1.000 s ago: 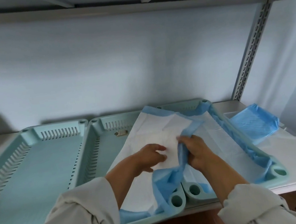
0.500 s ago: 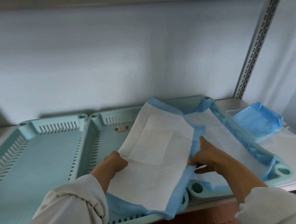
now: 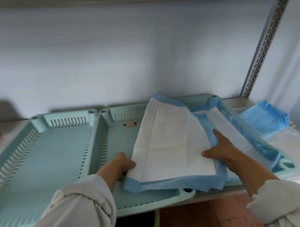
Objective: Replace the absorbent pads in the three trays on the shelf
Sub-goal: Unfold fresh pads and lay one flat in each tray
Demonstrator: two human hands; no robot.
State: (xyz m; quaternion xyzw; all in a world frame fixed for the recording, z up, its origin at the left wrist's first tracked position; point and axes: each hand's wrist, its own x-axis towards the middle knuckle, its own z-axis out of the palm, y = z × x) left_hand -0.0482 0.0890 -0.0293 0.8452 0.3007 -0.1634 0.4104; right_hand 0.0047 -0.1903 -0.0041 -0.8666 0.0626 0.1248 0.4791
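The left hand gripped the near left edge of the white, blue-bordered pad, fingers curled under it, while the right hand pinched the pad's right edge, thumb on the white face and forefinger stretched along the blue border. Half a second before, the pad had been held higher and draped over the front rim; now it had come lower and flatter, and the hands had spread further apart. Its long axis ran from the near rim of the middle tray toward the back wall (leaning a little rightward), the far end overlapping the right tray, which already held a pad. Left of the middle tray, the left tray sat bare. Beyond the right tray, folded blue pads lay on the shelf.
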